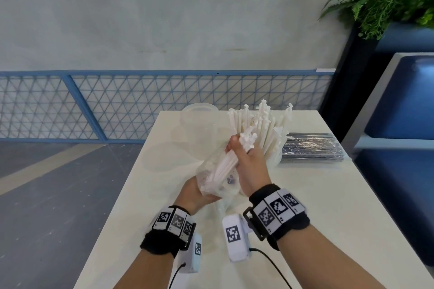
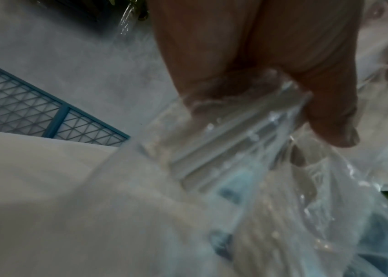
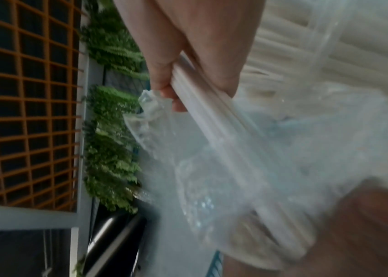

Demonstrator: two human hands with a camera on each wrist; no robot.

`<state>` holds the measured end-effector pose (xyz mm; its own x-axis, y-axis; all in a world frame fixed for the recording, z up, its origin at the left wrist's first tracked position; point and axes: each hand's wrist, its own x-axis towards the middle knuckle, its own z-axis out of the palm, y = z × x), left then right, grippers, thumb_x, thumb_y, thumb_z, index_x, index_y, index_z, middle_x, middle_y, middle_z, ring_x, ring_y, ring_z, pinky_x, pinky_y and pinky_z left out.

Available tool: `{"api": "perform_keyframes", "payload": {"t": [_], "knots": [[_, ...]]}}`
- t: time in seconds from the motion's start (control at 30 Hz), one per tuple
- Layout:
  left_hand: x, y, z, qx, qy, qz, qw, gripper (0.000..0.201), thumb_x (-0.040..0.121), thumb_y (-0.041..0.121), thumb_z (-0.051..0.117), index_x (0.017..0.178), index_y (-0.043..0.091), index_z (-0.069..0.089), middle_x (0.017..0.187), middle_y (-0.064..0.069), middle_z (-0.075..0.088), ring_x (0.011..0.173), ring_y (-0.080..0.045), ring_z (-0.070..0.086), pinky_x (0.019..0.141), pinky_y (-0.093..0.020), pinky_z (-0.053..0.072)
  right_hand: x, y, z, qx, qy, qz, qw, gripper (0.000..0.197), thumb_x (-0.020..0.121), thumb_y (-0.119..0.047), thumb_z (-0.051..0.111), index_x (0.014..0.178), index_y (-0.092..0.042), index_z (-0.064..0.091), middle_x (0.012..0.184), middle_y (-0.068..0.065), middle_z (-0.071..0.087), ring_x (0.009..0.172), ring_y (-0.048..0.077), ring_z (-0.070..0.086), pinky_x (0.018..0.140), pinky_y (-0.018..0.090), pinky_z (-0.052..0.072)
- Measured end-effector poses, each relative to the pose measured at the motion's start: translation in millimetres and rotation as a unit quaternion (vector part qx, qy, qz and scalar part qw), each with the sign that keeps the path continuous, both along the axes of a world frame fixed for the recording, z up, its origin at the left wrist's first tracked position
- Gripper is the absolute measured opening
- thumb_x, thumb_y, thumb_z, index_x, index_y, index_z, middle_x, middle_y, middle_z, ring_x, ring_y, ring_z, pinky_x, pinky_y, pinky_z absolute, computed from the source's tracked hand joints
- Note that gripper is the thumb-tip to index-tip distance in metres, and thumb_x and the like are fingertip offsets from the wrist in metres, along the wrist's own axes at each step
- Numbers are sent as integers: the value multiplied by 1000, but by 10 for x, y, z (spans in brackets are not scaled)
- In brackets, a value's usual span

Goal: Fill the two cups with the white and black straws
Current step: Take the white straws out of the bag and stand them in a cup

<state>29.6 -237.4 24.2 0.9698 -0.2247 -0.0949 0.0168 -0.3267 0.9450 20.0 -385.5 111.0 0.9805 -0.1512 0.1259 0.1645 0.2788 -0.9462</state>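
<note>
The left hand (image 1: pixel 199 191) grips the clear plastic bag (image 1: pixel 212 177) from below; the right hand (image 1: pixel 250 164) is closed round a bundle of white straws (image 1: pixel 226 165) half out of it. Behind, one cup (image 1: pixel 273 156) already bristles with white straws — the empty cup (image 1: pixel 199 116) and wrapped black straws (image 1: pixel 310 146) wait on the table (image 1: pixel 141 218).

No readable text anywhere

The wristbands (image 1: pixel 278 209) and the small white camera boxes (image 1: pixel 234 239) carry black-and-white square marker patterns — codes, not letters or numbers. A bluish print shows on the clear bag (image 1: pixel 229 180) — too blurred to read in all 3 views.
</note>
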Motion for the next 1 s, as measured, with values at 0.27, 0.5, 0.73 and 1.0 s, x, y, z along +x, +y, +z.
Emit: {"api": "perform_keyframes", "payload": {"t": [0.27,0.5,0.73,1.0], "knots": [[-15,-121,131,-9,-38,-4,999,50,46,27,88,90,32,63,92,-4,73,86,-14,69,77,-28,54,-134,-31,-106,-18,32,63,997,8,86,-20,63,80,-17,59,74,1,62,75,14,60,65,28,48],[-4,60,71,-79,5,57,995,33,65,0,80,92,6,62,81,-8,65,66,-5,66,62,-17,52,-110,-422,534,48,-57,-97,992,25,95,-27,47,78,-9,50,64,-1,52,60,13,52,66,29,48],[31,176,97,-200,-25,197,959,32,66,8,82,93,16,68,100,-13,70,92,-22,67,82,-27,51,-27,-601,873,-81,-158,-226,958,15,96,-20,48,90,-7,47,70,-3,51,65,5,52,67,19,45],[33,98,182,-222,-48,185,956,33,65,8,82,95,13,68,94,-9,71,89,-19,68,83,-29,52,281,-376,499,-275,-82,-161,944,27,94,-19,50,113,1,54,83,-18,54,75,-9,52,74,16,39]]}}
